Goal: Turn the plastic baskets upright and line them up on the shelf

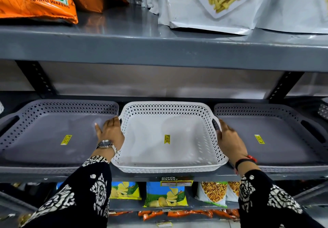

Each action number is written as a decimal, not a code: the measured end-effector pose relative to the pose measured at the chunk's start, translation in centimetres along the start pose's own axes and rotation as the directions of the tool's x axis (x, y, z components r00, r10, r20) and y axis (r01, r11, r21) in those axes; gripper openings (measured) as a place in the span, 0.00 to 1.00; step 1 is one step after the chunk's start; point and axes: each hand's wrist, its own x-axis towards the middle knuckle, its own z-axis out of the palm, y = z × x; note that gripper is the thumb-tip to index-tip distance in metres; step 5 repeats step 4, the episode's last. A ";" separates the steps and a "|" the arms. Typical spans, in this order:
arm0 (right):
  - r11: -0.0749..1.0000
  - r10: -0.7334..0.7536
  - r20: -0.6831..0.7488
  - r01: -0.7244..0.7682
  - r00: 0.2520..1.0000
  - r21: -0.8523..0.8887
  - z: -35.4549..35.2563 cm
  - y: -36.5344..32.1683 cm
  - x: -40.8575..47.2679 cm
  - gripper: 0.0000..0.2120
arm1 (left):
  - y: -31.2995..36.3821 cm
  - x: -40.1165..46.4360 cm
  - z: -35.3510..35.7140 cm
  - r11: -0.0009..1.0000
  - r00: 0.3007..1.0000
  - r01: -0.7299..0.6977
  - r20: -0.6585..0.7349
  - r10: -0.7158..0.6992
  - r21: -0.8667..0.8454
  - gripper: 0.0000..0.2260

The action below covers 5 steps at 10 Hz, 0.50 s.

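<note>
Three perforated plastic baskets stand upright in a row on the grey middle shelf [224,173]. A white basket [166,106] is in the centre, with a grey basket [67,107] to its left and another grey basket [266,110] to its right. Each has a yellow price sticker on its floor. My left hand [111,132] presses against the white basket's left handle and reaches over the left grey basket's corner. My right hand [229,139] grips the white basket's right handle rim. The white basket's front edge sticks out slightly past the shelf edge.
The upper shelf [159,50] hangs low over the baskets and carries orange wafer bags [35,0] and white snack pouches [221,5]. Below, chip packets [166,195] and snack bags [213,192] fill the lower shelf. Black slotted brackets [38,78] stand behind the baskets.
</note>
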 end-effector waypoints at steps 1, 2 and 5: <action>0.996 0.005 0.019 -0.003 1.000 -0.091 -0.3 -0.2 -0.2 0.23 | 0.2 -0.1 -0.7 0.999 0.999 0.016 -0.049 -0.017 -0.039 0.25; 0.994 0.000 0.009 0.001 1.000 -0.114 -0.6 -0.4 -0.1 0.24 | 0.6 -1.2 -1.8 0.997 0.977 -0.012 -0.209 0.027 0.071 0.27; 0.990 -0.135 -0.098 0.131 0.986 -0.043 -2.0 -0.1 -3.3 0.22 | 1.6 -6.6 -2.1 0.968 0.845 -0.185 -0.475 0.245 0.171 0.26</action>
